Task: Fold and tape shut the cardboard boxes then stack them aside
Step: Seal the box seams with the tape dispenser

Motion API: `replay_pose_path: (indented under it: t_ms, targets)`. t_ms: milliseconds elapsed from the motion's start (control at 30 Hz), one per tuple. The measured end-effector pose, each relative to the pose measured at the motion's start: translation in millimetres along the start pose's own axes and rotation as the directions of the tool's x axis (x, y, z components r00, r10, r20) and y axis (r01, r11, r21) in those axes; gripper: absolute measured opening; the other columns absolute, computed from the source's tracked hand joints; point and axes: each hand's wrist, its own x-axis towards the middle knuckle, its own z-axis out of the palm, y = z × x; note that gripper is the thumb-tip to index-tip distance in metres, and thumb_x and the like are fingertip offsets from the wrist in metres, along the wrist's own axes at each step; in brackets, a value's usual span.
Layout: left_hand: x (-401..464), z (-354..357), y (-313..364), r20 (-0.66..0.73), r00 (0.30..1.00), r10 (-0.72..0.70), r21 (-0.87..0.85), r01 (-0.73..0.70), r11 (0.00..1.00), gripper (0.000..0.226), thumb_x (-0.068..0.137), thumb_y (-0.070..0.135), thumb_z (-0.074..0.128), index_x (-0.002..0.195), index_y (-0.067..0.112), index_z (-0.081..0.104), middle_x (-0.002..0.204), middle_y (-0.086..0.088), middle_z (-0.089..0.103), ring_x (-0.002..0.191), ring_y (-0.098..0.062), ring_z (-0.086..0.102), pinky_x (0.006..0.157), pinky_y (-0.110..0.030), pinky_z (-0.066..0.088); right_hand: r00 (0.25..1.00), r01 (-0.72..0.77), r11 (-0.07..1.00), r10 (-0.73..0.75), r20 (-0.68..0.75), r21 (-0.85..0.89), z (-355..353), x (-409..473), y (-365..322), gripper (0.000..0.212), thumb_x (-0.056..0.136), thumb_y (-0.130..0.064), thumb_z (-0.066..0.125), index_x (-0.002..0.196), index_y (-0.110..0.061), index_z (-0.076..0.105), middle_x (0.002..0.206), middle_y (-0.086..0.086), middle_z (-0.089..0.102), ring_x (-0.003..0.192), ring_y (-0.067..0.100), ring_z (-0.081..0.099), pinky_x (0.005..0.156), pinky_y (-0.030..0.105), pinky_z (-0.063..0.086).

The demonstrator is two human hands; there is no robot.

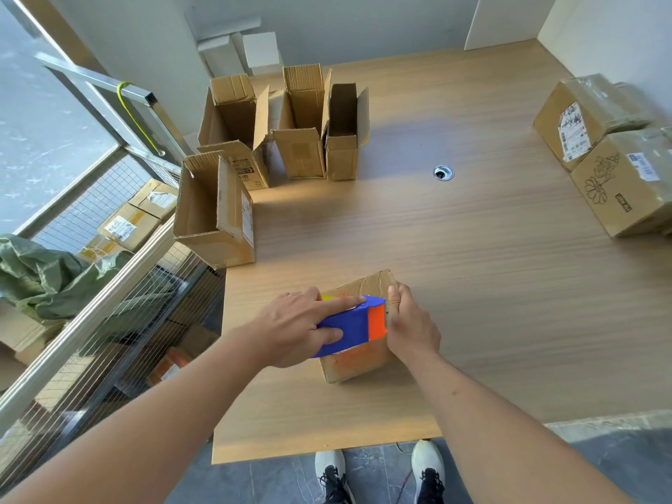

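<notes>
Head view: low in the frame's centre, a small closed brown cardboard box point(358, 358) sits on the pale wooden worktop point(491, 267). The left hand point(302, 331) grips a blue, orange and yellow plastic tape dispenser point(358, 325) lying on the box top, forefinger stretched along it. The right hand point(409, 323) curls round the box's right edge (thumb on top). Four open-flapped cardboard boxes point(276, 136) stand upper left; taped boxes point(614, 154) lie at the right edge.
</notes>
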Motion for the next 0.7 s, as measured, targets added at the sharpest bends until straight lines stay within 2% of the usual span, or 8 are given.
replay_pose_path:
  t_ms: [67,200,400,467,633,700]
  targets:
    - [-0.9,-5.4,-3.3,0.062,0.998,-0.007,-0.047,0.010,0.999,0.056,0.106,0.052,0.039,0.149,0.069,0.008,0.109,0.002,0.047,0.097,-0.022,0.053,0.083,-0.035,0.038,1.000,0.003,1.000,-0.003,-0.023,-0.018,0.6,0.4,-0.1,0.050,0.105,-0.061,0.009,0.134,-0.037,0.042,0.109,0.004,0.068,0.096,0.032,0.060,0.079,0.041,0.043]
    - [-9.5,-11.9,-3.8,0.146,0.989,0.009,-0.181,0.018,0.983,0.056,0.108,0.049,0.036,0.139,0.082,0.003,0.112,0.003,0.049,0.099,-0.020,0.052,0.092,-0.040,0.043,0.999,0.011,0.998,-0.013,-0.038,-0.056,0.4,0.9,-0.3,0.049,0.106,-0.058,0.012,0.134,-0.034,0.044,0.113,0.008,0.068,0.103,0.036,0.062,0.077,0.040,0.039]
    - [-25.1,-12.9,-15.0,0.229,0.974,0.002,-0.249,0.056,0.967,0.047,0.109,0.045,0.037,0.137,0.081,0.023,0.116,0.006,0.051,0.104,-0.016,0.050,0.099,-0.043,0.041,0.998,0.009,0.994,-0.015,-0.058,-0.111,2.7,2.4,-0.2,0.047,0.105,-0.059,0.011,0.118,-0.029,0.045,0.105,0.010,0.067,0.090,0.035,0.059,0.074,0.041,0.042]
    - [-35.5,-12.9,-29.1,0.266,0.964,-0.002,-0.285,0.081,0.955,0.049,0.110,0.042,0.038,0.135,0.082,0.026,0.115,0.009,0.052,0.105,-0.013,0.049,0.102,-0.044,0.039,0.997,0.010,0.990,-0.021,-0.074,-0.142,3.2,2.1,-1.1,0.048,0.105,-0.059,0.011,0.118,-0.027,0.045,0.105,0.011,0.067,0.092,0.037,0.061,0.073,0.042,0.043]
    - [-55.7,-7.5,-59.2,0.317,0.948,0.015,-0.445,0.135,0.885,0.051,0.110,0.032,0.045,0.135,0.076,0.039,0.142,0.023,0.051,0.122,-0.011,0.051,0.112,-0.038,0.035,0.996,0.018,0.983,-0.034,-0.084,-0.181,1.9,1.2,-4.7,0.049,0.106,-0.058,0.011,0.115,-0.025,0.045,0.106,0.012,0.068,0.094,0.039,0.063,0.072,0.041,0.043]
    - [-63.1,-0.8,-75.5,0.335,0.942,-0.008,-0.513,0.190,0.837,0.051,0.109,0.027,0.047,0.135,0.071,0.045,0.142,0.028,0.052,0.122,-0.011,0.054,0.115,-0.037,0.036,0.996,0.016,0.980,-0.034,-0.087,-0.196,2.3,1.1,-5.4,0.048,0.105,-0.059,0.010,0.114,-0.025,0.045,0.105,0.012,0.067,0.091,0.038,0.062,0.071,0.041,0.042]
